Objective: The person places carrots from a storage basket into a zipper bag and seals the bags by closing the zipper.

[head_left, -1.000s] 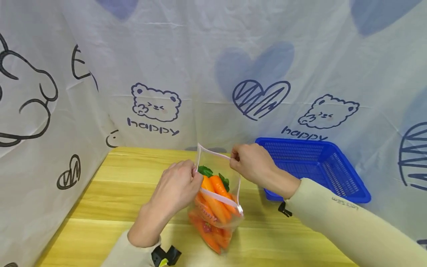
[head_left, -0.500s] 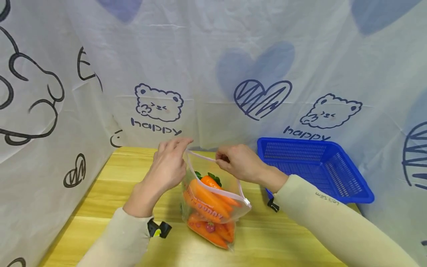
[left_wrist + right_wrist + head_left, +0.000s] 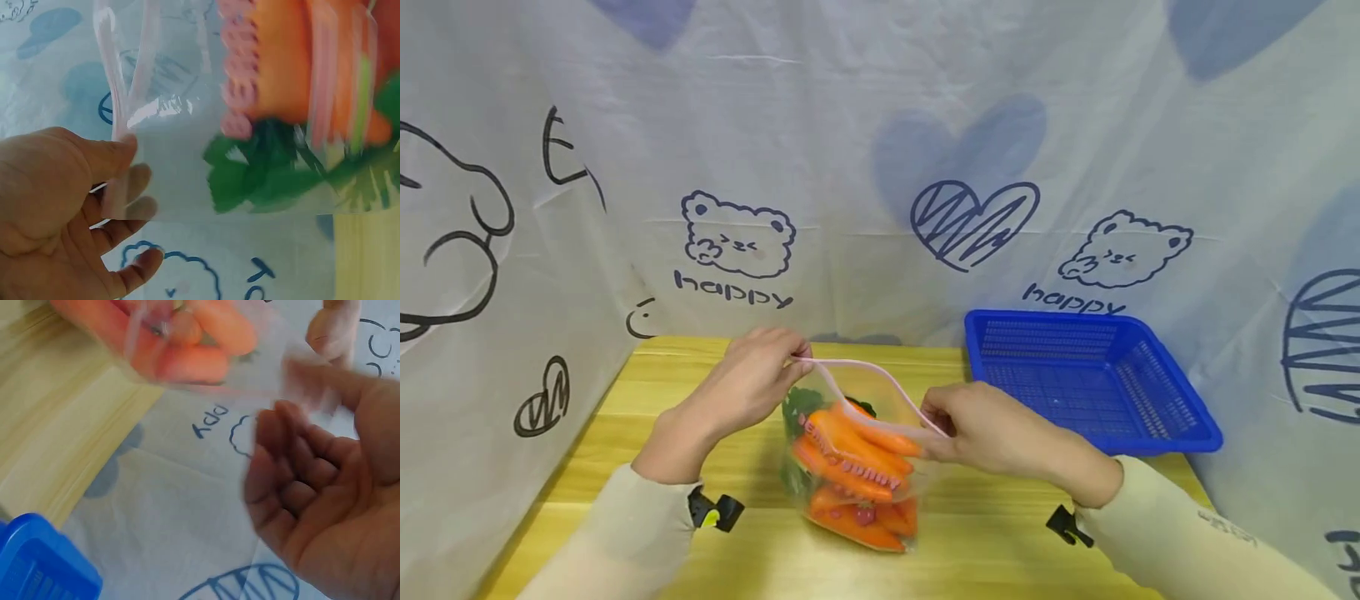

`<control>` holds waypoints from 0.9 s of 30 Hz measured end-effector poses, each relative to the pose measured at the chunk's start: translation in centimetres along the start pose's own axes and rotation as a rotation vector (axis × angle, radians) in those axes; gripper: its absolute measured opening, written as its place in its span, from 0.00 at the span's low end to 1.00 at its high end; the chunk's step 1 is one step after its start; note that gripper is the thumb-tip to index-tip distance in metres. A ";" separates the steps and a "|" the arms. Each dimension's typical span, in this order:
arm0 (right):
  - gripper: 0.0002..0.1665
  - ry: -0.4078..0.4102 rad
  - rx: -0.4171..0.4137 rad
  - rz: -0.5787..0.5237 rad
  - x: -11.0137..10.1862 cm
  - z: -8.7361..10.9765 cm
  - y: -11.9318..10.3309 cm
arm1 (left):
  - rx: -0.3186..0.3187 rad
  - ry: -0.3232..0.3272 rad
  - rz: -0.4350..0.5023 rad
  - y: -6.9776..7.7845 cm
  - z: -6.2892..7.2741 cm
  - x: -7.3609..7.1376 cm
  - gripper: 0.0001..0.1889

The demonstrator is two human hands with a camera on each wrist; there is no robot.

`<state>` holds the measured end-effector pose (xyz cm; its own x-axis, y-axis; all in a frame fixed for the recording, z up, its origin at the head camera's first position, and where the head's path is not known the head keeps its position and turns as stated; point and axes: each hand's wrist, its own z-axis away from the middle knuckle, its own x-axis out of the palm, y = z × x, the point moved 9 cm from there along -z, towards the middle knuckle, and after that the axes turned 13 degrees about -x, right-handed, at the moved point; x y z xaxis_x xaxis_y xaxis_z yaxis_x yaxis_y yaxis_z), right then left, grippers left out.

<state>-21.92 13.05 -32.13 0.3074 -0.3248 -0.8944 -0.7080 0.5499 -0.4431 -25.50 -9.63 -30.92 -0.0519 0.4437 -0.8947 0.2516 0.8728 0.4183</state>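
Observation:
A clear zip bag [image 3: 857, 492] with pink lettering and a pink zip edge stands on the table, its mouth parted. Inside lie several orange carrots [image 3: 850, 454] with green leaves [image 3: 262, 169]. My left hand [image 3: 748, 379] pinches the left corner of the bag's mouth between thumb and fingers, as the left wrist view shows closely. At the opposite end of the mouth, my right hand [image 3: 992, 425] holds the zip edge with thumb and curled fingers. In the right wrist view that hand [image 3: 319, 469] is blurred, and the zip slider cannot be seen.
A blue plastic basket [image 3: 1093, 442] stands at the back right of the yellow wood-grain table [image 3: 1000, 533]. Behind the table hangs a white curtain [image 3: 850, 275] printed with bears and hearts. A black strap end hangs at each wrist.
My left hand has moved left along the zip edge to the bag's corner. The right hand went slightly left, then right and down to the other end. The bag has turned and shifted left.

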 end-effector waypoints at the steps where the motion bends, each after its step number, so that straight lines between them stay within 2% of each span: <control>1: 0.11 0.026 -0.005 0.039 -0.3 0.1 0.0 | 0.014 0.010 -0.007 -0.1 0.4 -0.4 0.03; 3: 0.07 0.108 -0.011 0.086 -1.3 0.2 0.4 | 0.045 0.037 -0.030 -0.1 1.2 -1.4 0.03; 5: 0.06 0.185 -0.006 0.084 -2.2 0.2 1.3 | 0.087 0.063 -0.056 -0.1 2.2 -2.0 0.03; 7: 0.05 0.221 -0.007 0.067 -2.5 0.3 2.2 | 0.151 0.082 -0.106 0.1 3.1 -2.2 0.03; 11: 0.03 0.165 -0.048 0.115 -1.2 0.1 3.2 | 0.294 0.121 -0.213 0.6 4.5 -1.4 0.03; 14: 0.03 0.133 -0.099 0.194 -0.2 0.0 3.3 | 0.337 0.151 -0.267 0.4 5.0 -1.0 0.04; 18: 0.04 0.148 -0.138 0.221 0.2 0.0 3.5 | 0.383 0.168 -0.308 0.1 5.6 -0.8 0.04; 20: 0.03 0.136 -0.143 0.232 0.7 0.2 3.8 | 0.414 0.135 -0.345 0.1 5.8 0.1 0.06; 23: 0.03 0.078 -0.151 0.281 2.2 0.0 4.4 | 0.420 0.020 -0.444 0.1 5.8 2.2 0.07; 25: 0.04 0.045 -0.154 0.313 3.2 -0.2 4.8 | 0.375 -0.069 -0.504 -0.1 5.5 3.5 0.07; 27: 0.04 0.025 -0.147 0.327 3.8 -0.3 5.0 | 0.312 -0.144 -0.536 -0.3 5.2 4.1 0.06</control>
<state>-24.45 14.32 -37.72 0.0354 -0.1699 -0.9848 -0.8509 0.5117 -0.1189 -20.74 -9.11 -35.49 -0.1240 -0.0889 -0.9883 0.4975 0.8562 -0.1394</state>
